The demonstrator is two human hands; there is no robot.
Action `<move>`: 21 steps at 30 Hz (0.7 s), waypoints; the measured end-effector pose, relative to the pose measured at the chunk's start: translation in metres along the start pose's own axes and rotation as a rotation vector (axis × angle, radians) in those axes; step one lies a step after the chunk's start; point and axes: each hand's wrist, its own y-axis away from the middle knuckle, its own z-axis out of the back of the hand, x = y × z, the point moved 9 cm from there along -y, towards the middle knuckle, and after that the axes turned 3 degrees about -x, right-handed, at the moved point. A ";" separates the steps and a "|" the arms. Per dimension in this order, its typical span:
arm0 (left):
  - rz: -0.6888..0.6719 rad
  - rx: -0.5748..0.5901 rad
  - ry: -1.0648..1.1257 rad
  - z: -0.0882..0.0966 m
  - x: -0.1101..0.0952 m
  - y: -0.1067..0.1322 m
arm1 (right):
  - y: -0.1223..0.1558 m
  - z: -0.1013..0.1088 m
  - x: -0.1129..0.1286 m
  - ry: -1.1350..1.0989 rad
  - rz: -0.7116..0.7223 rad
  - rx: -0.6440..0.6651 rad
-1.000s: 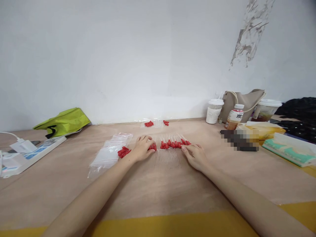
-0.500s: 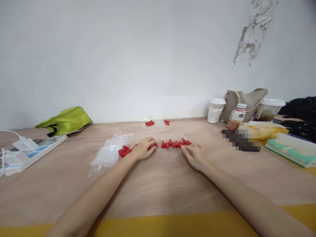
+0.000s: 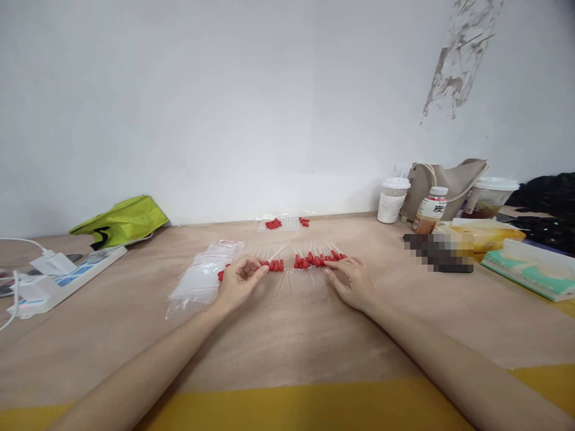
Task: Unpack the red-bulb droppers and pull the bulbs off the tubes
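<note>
My left hand [image 3: 239,280] pinches a thin dropper with a red bulb [image 3: 266,263] between thumb and fingertips; its pale tube slants up to the right. A few more red bulbs [image 3: 277,265] lie just right of those fingertips. My right hand [image 3: 353,280] has thumb and forefinger close together at the right end of a row of red-bulbed droppers [image 3: 309,261], apparently gripping one there. Clear tubes [image 3: 308,284] stretch from the row towards me, and others point away. Left of my left hand are clear zip bags [image 3: 197,275], with red bulbs partly hidden behind the hand.
Two small bagged red heaps [image 3: 273,224] lie near the wall. A power strip [image 3: 72,281] and a lime-green bag [image 3: 121,221] are at left. Rightward stand a white-lidded cup [image 3: 393,200], a bottle [image 3: 430,211], a grey bag [image 3: 449,179] and a tissue pack [image 3: 530,269].
My left hand has drawn back to the left and turned, now pinching a dropper and uncovering several red bulbs. My right hand's forefinger has shifted slightly left over the row's end.
</note>
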 end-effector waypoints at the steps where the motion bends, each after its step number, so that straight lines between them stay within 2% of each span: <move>1: -0.016 0.007 -0.045 -0.002 -0.001 0.006 | 0.000 0.002 0.006 0.006 0.034 -0.028; 5: -0.165 0.109 -0.175 -0.022 -0.007 0.024 | 0.003 0.005 0.027 0.048 0.144 -0.069; 9: -0.427 0.229 -0.350 -0.043 -0.016 0.041 | 0.007 -0.003 0.048 0.069 0.265 0.021; 12: -0.568 0.248 -0.449 -0.049 -0.018 0.049 | 0.008 -0.011 0.058 0.060 0.304 0.072; 17: -0.609 0.204 -0.482 -0.046 -0.017 0.050 | 0.010 -0.021 0.069 0.027 0.353 0.054; 21: -0.618 0.182 -0.517 -0.046 -0.023 0.047 | 0.011 -0.024 0.075 0.003 0.386 0.052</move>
